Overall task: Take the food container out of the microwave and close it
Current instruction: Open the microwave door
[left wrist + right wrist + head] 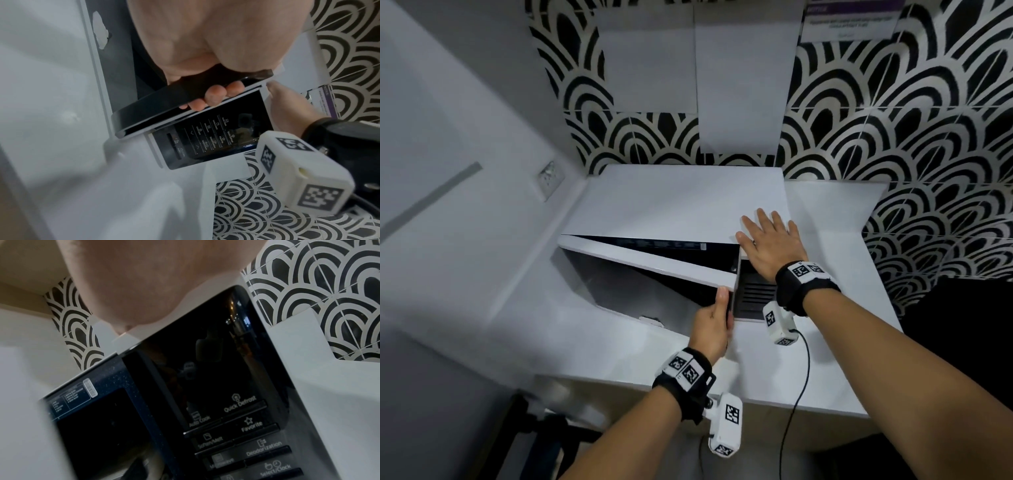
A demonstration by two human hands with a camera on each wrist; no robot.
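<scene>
A white microwave (674, 202) stands on the white counter, seen from above. Its door (654, 262) hangs partly ajar, hinged at the left. My left hand (717, 320) grips the door's black handle (185, 99) at the free edge, fingers curled round it. My right hand (770, 240) lies flat with straight fingers on the microwave's top right corner, above the black control panel (236, 402). The cavity is dark and the food container is not visible in any view.
The white counter (808, 370) runs forward to an edge near me. A white side wall (465, 171) with a socket stands close on the left. Black-and-white patterned tiles (893, 120) and paper notices cover the back wall. A black cable hangs over the counter's front.
</scene>
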